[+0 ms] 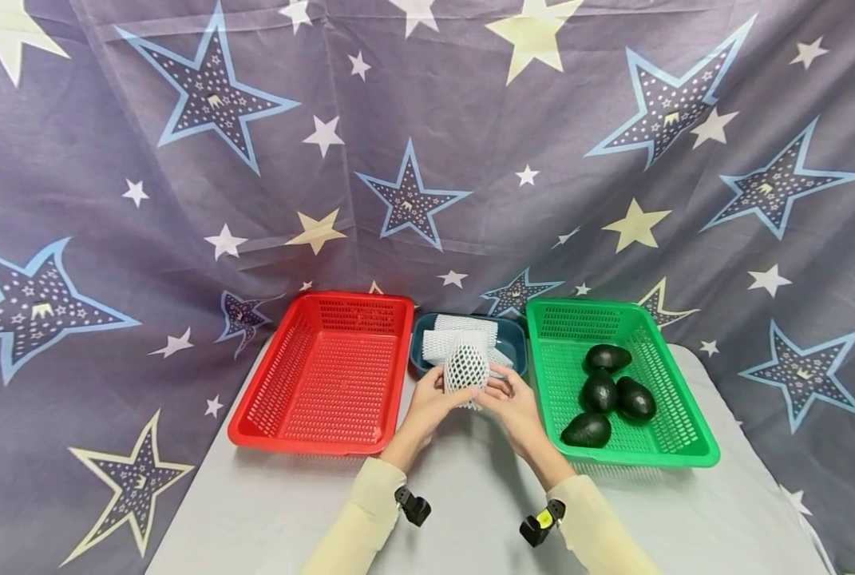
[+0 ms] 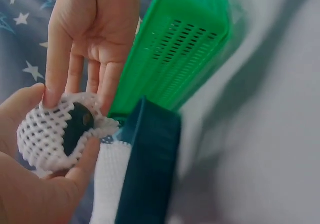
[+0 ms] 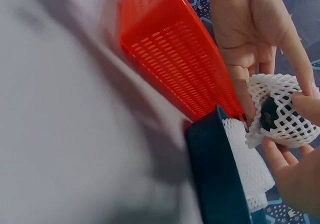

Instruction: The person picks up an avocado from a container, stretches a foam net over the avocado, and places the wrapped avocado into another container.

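At the centre of the clock, one dark avocado (image 2: 76, 131) inside a white foam net (image 1: 466, 371), with one end bare at the opening. Pinching it from both sides, thumb against fingers: left hand (image 1: 427, 402) at 8 o'clock, right hand (image 1: 513, 406) at 4 o'clock. Toward 12 o'clock, a blue tray (image 1: 519, 343) bearing more foam nets (image 1: 465, 323). At 9 o'clock, a red basket (image 1: 351, 375); at 3 o'clock, a green basket (image 1: 560, 379) with four avocados (image 1: 599, 391). Behind, a grey cloth (image 1: 427, 96) printed with stars (image 1: 414, 189), small crowns (image 1: 407, 206) on the larger ones. Near 5 o'clock, on the right wristband (image 1: 557, 509), a yellow patch (image 1: 544, 519), too small to read.
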The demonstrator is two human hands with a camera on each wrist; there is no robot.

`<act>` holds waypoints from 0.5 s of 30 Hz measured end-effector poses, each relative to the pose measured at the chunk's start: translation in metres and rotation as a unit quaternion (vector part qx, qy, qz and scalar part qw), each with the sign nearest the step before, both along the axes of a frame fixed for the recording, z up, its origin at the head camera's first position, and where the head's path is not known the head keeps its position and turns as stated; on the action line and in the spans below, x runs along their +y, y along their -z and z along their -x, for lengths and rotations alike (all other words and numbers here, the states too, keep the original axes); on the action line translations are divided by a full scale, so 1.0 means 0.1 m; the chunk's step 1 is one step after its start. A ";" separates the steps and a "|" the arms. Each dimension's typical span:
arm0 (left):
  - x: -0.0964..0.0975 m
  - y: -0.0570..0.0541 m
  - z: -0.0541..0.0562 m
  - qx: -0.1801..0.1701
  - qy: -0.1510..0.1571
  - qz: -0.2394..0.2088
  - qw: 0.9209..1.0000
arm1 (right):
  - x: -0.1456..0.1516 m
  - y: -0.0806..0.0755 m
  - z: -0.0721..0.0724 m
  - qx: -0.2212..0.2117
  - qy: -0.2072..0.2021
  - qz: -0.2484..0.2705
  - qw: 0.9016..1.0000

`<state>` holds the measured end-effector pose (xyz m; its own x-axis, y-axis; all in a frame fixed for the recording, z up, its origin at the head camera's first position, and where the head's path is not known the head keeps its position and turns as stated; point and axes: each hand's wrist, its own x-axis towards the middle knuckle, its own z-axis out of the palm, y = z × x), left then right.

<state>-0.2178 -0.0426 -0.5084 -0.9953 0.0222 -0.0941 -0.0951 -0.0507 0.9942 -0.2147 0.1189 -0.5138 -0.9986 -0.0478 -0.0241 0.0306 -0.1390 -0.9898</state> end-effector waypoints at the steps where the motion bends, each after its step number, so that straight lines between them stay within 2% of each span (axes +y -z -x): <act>1: 0.00 -0.02 0.01 -0.001 -0.005 0.006 1.000 | -0.01 -0.02 0.00 0.004 -0.002 -0.001 1.000; 9: -0.11 -0.20 0.10 -0.001 -0.024 0.040 0.999 | -0.12 -0.19 0.02 0.013 -0.024 -0.005 1.000; 15: -0.26 -0.33 0.21 0.010 -0.045 0.030 0.999 | -0.27 -0.27 0.04 0.000 -0.034 -0.031 0.999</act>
